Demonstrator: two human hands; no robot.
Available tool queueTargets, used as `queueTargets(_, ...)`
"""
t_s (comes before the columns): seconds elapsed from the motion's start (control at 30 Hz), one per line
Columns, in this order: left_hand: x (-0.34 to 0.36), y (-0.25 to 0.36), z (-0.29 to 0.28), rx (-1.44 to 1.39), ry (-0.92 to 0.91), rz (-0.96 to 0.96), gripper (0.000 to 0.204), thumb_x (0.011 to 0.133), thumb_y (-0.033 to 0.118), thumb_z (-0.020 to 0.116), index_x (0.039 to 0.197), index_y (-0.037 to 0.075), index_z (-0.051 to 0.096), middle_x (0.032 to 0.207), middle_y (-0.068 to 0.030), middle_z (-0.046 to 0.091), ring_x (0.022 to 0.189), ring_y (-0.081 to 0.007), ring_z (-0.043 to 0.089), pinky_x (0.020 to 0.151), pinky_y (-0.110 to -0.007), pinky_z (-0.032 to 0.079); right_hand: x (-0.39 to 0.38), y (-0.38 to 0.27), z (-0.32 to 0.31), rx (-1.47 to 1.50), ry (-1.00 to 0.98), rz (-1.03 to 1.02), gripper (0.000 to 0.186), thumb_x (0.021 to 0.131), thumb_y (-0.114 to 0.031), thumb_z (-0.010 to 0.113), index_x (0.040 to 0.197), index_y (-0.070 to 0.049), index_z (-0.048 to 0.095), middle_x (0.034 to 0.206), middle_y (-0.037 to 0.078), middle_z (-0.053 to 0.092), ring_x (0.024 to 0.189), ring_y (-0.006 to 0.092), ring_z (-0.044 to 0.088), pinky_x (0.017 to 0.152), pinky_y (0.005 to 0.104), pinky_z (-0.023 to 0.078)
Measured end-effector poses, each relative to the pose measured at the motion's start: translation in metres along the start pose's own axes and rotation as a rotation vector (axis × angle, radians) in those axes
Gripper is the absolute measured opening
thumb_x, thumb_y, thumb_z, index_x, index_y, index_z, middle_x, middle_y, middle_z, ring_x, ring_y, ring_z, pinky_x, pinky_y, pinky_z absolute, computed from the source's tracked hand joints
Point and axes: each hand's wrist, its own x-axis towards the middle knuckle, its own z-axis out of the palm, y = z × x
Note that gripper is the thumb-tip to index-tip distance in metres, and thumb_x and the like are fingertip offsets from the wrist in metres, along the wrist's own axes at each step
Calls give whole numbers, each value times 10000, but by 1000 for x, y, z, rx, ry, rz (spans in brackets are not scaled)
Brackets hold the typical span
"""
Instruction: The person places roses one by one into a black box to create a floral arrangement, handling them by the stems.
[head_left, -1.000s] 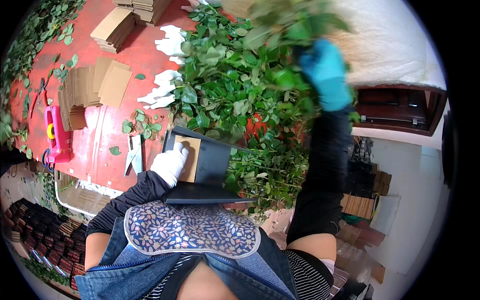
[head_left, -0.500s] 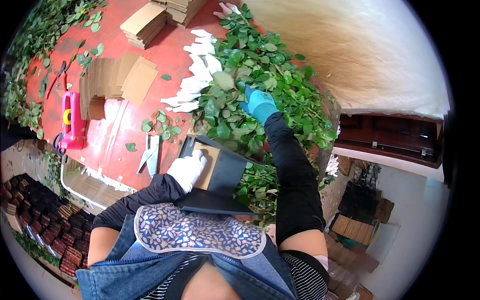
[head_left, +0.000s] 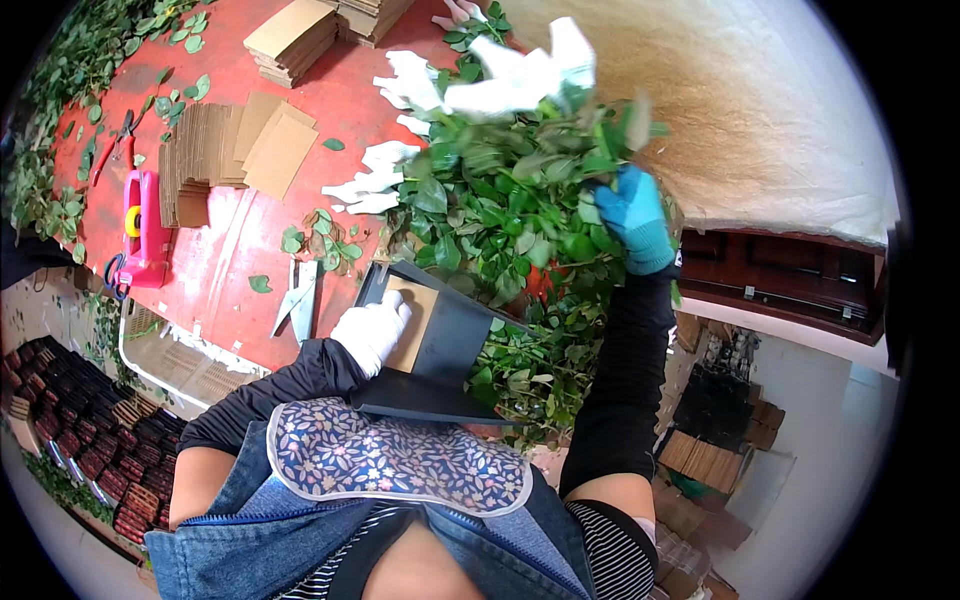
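My left hand (head_left: 367,334), in a white glove, is closed at the left edge of a brown cardboard piece (head_left: 412,325). The cardboard lies in a dark grey angled tray (head_left: 452,352) in front of my body. My right hand (head_left: 636,218), in a teal-and-blue glove, is closed round the stems of leafy roses. These roses have white-wrapped heads (head_left: 525,80), blurred by motion, raised over the leafy pile (head_left: 490,210). More white-wrapped rose heads (head_left: 370,180) lie on the red table to the left of that pile.
On the red table (head_left: 245,300) lie scissors (head_left: 297,308), a pink tape dispenser (head_left: 149,235), red-handled pruners (head_left: 118,148) and fanned cardboard pieces (head_left: 215,150). Stacked cardboard (head_left: 290,40) stands at the far side. Stained white sheeting (head_left: 740,110) borders the right.
My right hand has moved right and slightly toward me, lifting white-wrapped roses off the pile; their heads swung to the right. My left hand has stayed at the cardboard in the tray.
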Motion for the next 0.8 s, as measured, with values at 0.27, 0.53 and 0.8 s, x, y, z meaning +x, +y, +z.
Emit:
queueTargets(0.27,-5,0,-12,40,7,106,566,759,144,737,1251,20,486,1142,-176,501,881,-340,643,708,-418,543,-86,-54,-48,-494,114,-230,361,762,-126,712,1103,-30,643,975,173,678,853,322,673,673,406,528)
queueTargets(0.53,-8,2,-17,54,13,136,611,751,151,750,1286,39,475,1206,-180,498,907,-345,639,725,-431,535,-49,21,-29,-821,59,50,239,791,-233,704,920,-49,624,836,193,646,728,412,621,649,484,499)
queueTargets(0.8,-8,2,-18,45,11,137,627,753,156,746,1300,32,466,1163,-172,493,907,-342,625,715,-429,525,-46,1,-93,-435,201,-34,331,820,-230,710,1087,-41,660,876,159,708,756,329,677,670,425,516)
